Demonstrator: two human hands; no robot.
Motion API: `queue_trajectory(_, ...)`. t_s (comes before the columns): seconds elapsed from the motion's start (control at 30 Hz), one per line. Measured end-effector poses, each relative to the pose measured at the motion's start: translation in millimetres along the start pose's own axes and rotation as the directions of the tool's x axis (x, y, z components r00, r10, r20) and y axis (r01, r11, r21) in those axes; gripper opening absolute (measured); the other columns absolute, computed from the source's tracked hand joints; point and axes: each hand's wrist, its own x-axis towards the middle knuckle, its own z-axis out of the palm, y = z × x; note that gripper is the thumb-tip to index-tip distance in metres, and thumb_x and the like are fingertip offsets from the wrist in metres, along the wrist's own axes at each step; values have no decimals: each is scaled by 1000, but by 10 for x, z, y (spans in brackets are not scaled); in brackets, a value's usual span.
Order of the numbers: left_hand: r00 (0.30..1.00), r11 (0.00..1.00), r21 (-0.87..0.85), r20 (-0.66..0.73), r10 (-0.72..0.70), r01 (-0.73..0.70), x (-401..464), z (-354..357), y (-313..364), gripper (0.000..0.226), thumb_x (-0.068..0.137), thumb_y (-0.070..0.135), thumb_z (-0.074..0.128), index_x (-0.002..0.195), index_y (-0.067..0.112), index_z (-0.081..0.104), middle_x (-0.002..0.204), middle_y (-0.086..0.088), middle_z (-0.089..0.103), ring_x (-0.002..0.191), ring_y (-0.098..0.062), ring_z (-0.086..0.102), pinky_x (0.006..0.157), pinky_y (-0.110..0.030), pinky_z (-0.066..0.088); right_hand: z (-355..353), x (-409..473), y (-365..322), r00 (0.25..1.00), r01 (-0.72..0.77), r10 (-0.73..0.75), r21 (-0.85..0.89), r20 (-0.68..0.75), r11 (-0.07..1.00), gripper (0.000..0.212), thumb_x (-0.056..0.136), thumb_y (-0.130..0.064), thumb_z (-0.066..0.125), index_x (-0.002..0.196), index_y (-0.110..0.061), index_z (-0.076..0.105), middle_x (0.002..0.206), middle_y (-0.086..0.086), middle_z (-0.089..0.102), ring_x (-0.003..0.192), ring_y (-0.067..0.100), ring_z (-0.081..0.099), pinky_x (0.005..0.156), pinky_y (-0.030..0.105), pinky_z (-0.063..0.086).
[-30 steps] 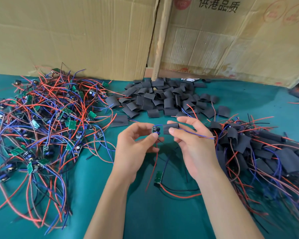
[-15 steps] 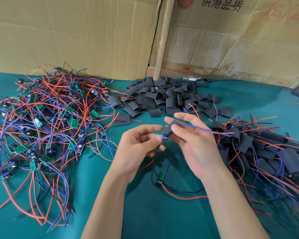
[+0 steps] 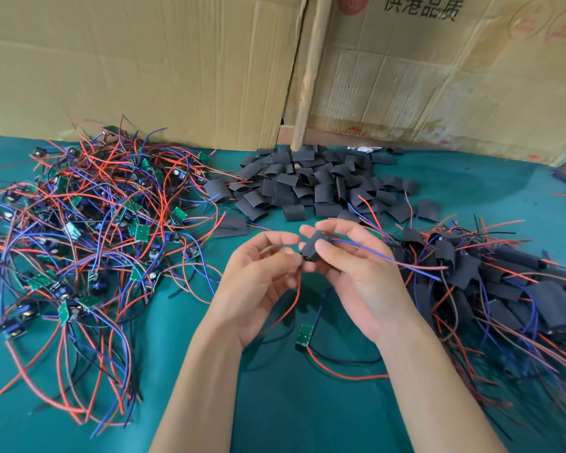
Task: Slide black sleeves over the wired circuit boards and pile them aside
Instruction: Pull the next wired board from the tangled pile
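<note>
Cardboard sheets (image 3: 144,67) stand behind the green cloth (image 3: 275,403); the one on the right carries printed Chinese characters, "供港品质", beside part of a red round mark. In the head view, the right hand (image 3: 356,273) pinches a black sleeve (image 3: 314,245) between thumb and fingers, above the cloth. The sleeve's long axis runs diagonally, upper end away from the person; blue and red wires (image 3: 389,259) trail from it to the right. The left hand (image 3: 258,276), fingers curled, pinches the sleeve's lower end. Left of the hands lies a tangle of bare green boards (image 3: 89,223) with wires. Beyond the hands sits a heap of flat, matte loose sleeves (image 3: 317,184). Right of them lies the sleeved pile (image 3: 504,289). A single board (image 3: 304,335) lies below the hands.
</note>
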Motion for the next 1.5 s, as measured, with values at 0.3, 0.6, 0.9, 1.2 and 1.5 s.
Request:
queue_trajectory(0.3,974,935,307,-81,213,-179,-32,83,-26,24,77,15,79,95,12,63,76,-5,63,57,-21,57,41,-24,33,102,-11,29,997,-59,60,9,-55,998,25,83,-8,68,107,-4,69,109,20,76,95,34,71,71,29,57)
queue_trajectory(0.6,979,846,494,56,198,-199,-39,169,-38,23,88,32,71,92,9,66,72,-3,67,65,-13,62,52,-19,42,78,-94,-347,979,55,-106,-272,-175,961,25,91,5,64,88,-16,78,92,17,78,66,20,71,56,25,56)
queue_trajectory(0.9,961,902,416,-180,209,-118,27,82,-51,10,95,2,61,88,7,67,70,2,64,66,-14,67,52,-20,47,-888,-561,-1663,911,-246,-279,-943,-304,226,25,84,-44,80,92,-22,73,94,5,76,98,30,72,83,20,55)
queue_trajectory(1.2,889,905,404,-354,292,-137,57,23,-31,16,93,0,59,84,10,66,65,1,64,63,-14,64,48,-22,48,318,-833,-71,955,232,244,-938,169,-256,58,80,-72,56,127,-42,38,111,-17,42,115,8,41,98,28,42)
queue_trajectory(1.5,950,895,438,-233,207,-88,17,42,22,20,98,18,62,79,12,65,66,3,67,65,-16,68,48,-21,45,260,-406,-144,950,168,-277,-984,144,65,34,77,-7,77,102,-29,72,67,-9,58,64,17,58,71,38,52)
